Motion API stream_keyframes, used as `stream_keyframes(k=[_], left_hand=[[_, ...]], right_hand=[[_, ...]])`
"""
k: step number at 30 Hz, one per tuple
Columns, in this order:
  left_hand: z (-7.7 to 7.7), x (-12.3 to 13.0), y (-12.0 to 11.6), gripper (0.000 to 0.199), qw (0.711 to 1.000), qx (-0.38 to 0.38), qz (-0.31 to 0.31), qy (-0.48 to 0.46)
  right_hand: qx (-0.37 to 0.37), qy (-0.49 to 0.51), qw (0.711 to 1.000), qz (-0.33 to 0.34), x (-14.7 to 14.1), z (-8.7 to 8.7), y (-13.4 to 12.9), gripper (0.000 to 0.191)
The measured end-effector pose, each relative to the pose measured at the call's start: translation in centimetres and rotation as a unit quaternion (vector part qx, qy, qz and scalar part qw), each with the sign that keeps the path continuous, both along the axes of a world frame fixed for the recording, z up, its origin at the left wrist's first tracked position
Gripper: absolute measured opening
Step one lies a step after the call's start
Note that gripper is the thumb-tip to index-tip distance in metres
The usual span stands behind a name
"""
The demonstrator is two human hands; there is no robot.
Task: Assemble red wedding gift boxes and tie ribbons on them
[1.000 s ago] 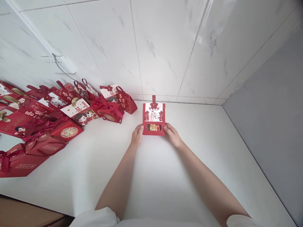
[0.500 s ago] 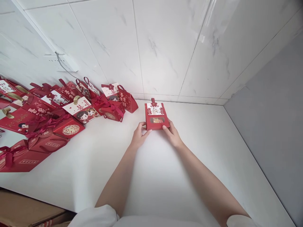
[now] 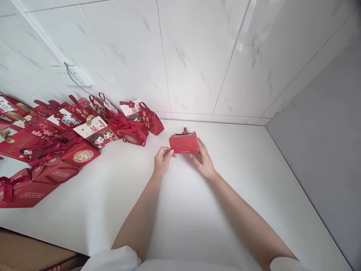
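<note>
Glossy, grey-veined white marble tiles (image 3: 194, 56) rise behind a smooth white surface (image 3: 118, 203); a plain grey panel (image 3: 324, 131) stands along its right side.

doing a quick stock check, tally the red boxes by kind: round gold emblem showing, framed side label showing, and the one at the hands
Round-emblem boxes: 2
Framed-label boxes: 2
Box at the hands: 1
Total: 5

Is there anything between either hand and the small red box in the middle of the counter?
Nothing visible. The left hand is at the red box's lower left corner, and the right hand is against its right side. The other gift boxes stand off to the left.
</note>
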State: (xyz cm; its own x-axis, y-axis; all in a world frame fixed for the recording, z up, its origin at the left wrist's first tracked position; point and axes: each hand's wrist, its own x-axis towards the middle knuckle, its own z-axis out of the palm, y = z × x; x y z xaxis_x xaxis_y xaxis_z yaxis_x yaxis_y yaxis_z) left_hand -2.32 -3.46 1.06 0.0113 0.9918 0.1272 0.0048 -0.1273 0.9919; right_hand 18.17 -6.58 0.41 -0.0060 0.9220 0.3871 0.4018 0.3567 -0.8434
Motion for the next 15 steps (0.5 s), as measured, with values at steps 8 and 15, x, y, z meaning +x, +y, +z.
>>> stream_keyframes(k=[8,15], left_hand=[[0.28,-0.27,0.28,0.029,0.999,-0.033,0.003,-0.020],[0.44,-0.47,0.18,0.025,0.999,-0.043,-0.021,-0.017]], right_hand=[[-0.080,0.025,0.996,0.013,0.22,-0.47,0.50,0.065],[-0.109,0.049,0.993,-0.009,0.19,-0.79,0.80,0.042]])
